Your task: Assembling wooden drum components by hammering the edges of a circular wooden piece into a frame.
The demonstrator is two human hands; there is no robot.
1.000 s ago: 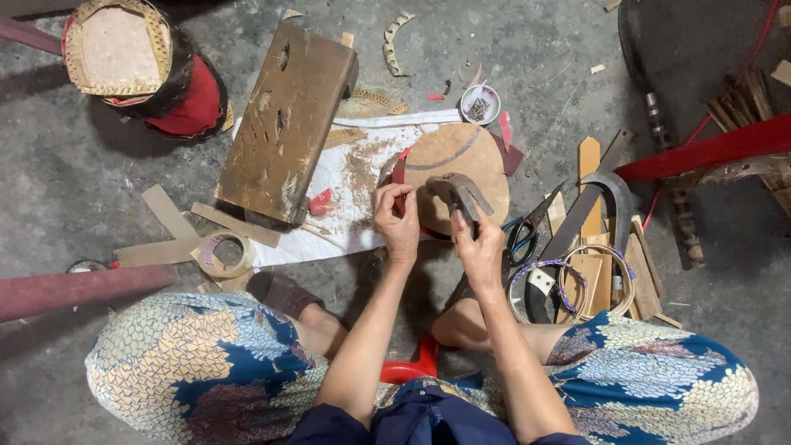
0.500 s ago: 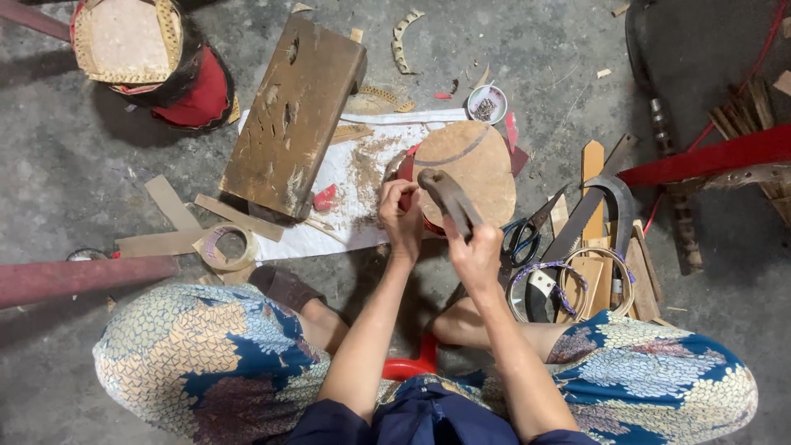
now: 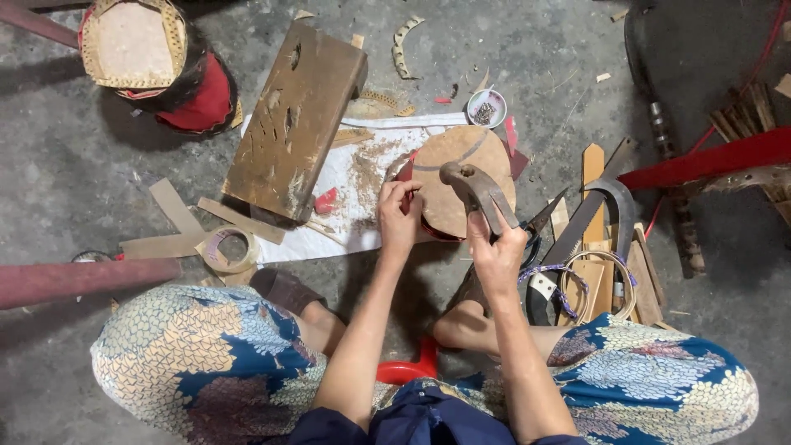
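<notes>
A wooden mallet [image 3: 478, 194] is gripped by the right hand [image 3: 498, 255], its long axis slanting over the round drum skin [image 3: 461, 177], whose near-left edge is pinched by the left hand [image 3: 400, 218].

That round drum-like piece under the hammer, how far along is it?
Looks midway. Done: the brown skin already covers the round piece, and a similar one stands aside. In hand: the left hand pinches the rim while the right hand holds a hammer over it. Left: I cannot tell how much of the rim remains unfastened.
</notes>
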